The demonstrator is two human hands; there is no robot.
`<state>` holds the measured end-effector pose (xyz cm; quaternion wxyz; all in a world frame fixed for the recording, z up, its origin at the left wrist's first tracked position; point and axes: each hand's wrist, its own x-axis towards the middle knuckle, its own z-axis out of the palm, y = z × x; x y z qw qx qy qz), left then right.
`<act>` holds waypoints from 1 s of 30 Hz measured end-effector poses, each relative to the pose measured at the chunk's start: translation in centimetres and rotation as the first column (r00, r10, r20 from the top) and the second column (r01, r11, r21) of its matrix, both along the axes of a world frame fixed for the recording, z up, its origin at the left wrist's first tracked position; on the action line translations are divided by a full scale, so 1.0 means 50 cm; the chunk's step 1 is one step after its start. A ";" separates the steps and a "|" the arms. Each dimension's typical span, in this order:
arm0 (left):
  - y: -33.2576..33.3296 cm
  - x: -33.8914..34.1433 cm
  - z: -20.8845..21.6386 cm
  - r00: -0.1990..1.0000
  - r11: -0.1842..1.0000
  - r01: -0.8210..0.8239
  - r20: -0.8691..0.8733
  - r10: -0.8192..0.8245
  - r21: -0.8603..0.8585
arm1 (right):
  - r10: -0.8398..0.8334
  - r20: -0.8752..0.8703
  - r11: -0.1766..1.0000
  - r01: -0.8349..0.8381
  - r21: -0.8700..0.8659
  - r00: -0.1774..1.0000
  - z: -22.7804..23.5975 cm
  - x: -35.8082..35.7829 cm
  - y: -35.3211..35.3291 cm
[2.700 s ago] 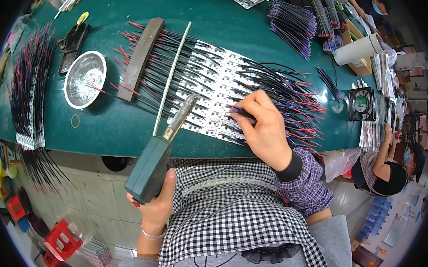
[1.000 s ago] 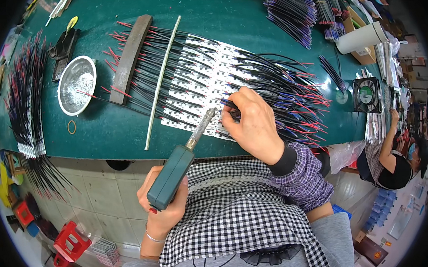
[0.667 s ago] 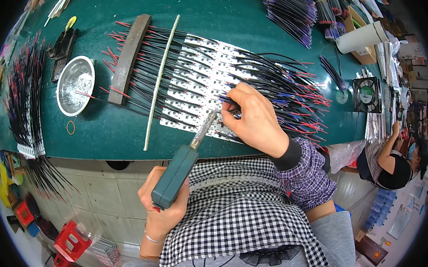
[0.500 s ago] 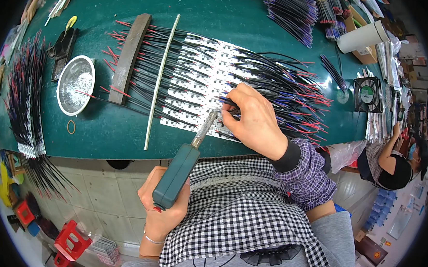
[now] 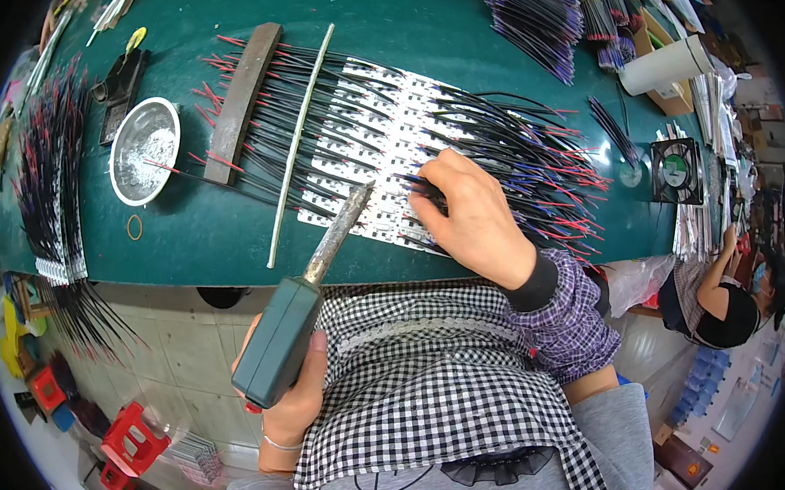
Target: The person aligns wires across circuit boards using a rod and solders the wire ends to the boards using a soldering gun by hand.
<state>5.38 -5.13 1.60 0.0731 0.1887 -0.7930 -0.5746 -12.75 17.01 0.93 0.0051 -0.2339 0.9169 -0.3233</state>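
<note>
My left hand (image 5: 301, 399) is wrapped round the green handle of a soldering iron (image 5: 278, 340). Its metal tip points up and right, over the near left part of a white circuit board panel (image 5: 410, 99). My right hand (image 5: 476, 223) is over the panel's near right part, thumb and forefinger pinched on a black wire (image 5: 418, 183); the fingers partly hide it. Rows of black wires with red ends (image 5: 530, 162) spread from both sides of the panel. On the left, a brown bar (image 5: 243, 106) and a thin pale rod (image 5: 302, 143) lie across them.
A white bowl (image 5: 176, 123) with silvery bits stands left, beside a black stand (image 5: 123, 95) and a rubber band (image 5: 134, 227). Another wired board bundle (image 5: 61, 271) overhangs the table's left edge. A small fan (image 5: 675, 172) and wire bundles (image 5: 536, 20) are at right. Another person (image 5: 724, 303) works there.
The soldering iron has moved left and back, so its tip is now apart from my right fingertips. My right hand has shifted only slightly, still pinching.
</note>
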 end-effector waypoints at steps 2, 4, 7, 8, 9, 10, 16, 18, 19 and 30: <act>-0.003 0.002 -0.009 1.000 1.000 0.016 -0.003 -0.016 0.019 | 0.026 0.025 0.999 -0.025 -0.038 0.999 0.007 0.002 0.010; -0.005 0.003 -0.010 1.000 1.000 0.026 -0.018 -0.026 0.014 | 0.005 -0.003 0.963 -0.005 -0.268 1.000 0.015 0.007 0.018; -0.001 0.009 -0.011 1.000 1.000 -0.006 -0.009 0.007 0.030 | -0.132 -0.185 0.950 0.071 -0.304 0.974 0.069 0.030 0.007; 0.000 0.009 -0.012 0.999 0.998 -0.039 0.013 0.038 0.051 | -0.150 -0.196 0.957 0.092 -0.275 0.969 0.081 0.040 0.005; 0.001 0.009 -0.011 0.999 0.998 -0.037 0.012 0.037 0.052 | -0.112 -0.193 0.966 0.061 -0.251 0.975 0.080 0.045 0.002; 0.001 0.010 -0.009 1.000 0.997 -0.027 0.018 0.026 0.069 | -0.073 -0.190 0.973 0.029 -0.227 0.979 0.077 0.049 -0.003; 0.003 0.013 -0.020 1.000 0.999 0.029 -0.006 -0.028 0.021 | -0.062 0.035 0.988 0.066 -0.137 0.997 0.018 0.067 -0.006; 0.008 0.011 -0.021 0.999 0.999 0.049 -0.013 -0.049 0.016 | -0.076 0.049 0.990 0.082 -0.119 0.996 0.010 0.067 -0.011; 0.017 0.004 -0.022 0.999 1.000 0.010 -0.054 -0.009 0.023 | -0.100 0.037 0.991 0.103 -0.090 0.994 0.007 0.067 -0.013; 0.021 -0.005 -0.026 0.990 0.999 0.047 -0.134 -0.050 -0.025 | -0.203 0.059 0.972 0.209 -0.109 0.977 -0.017 0.056 -0.030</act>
